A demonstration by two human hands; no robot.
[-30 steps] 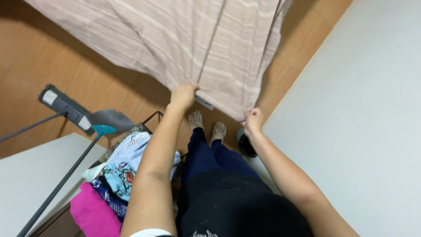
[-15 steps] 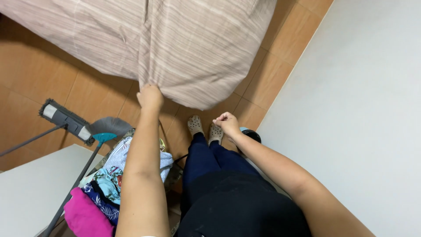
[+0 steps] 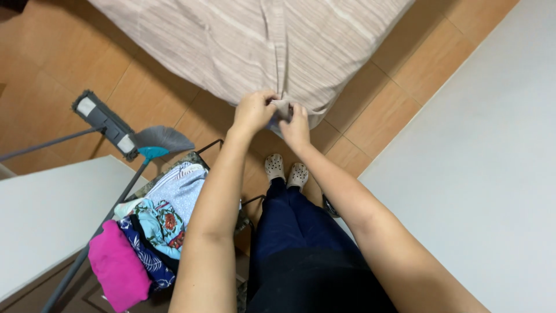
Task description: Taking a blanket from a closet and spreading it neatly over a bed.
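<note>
Now we are pinching the bottom edge of the striped beige sheet (image 3: 255, 40) with our left hand (image 3: 253, 111) and right hand (image 3: 297, 126) side by side above the tiled floor (image 3: 399, 75), keeping both corners even so it is folding neatly.

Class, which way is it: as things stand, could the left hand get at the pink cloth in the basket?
Probably yes. The left hand pinches the striped cloth beside the right hand; the pink cloth lies uncovered at the pile's edge, below that arm, with nothing between.
</note>
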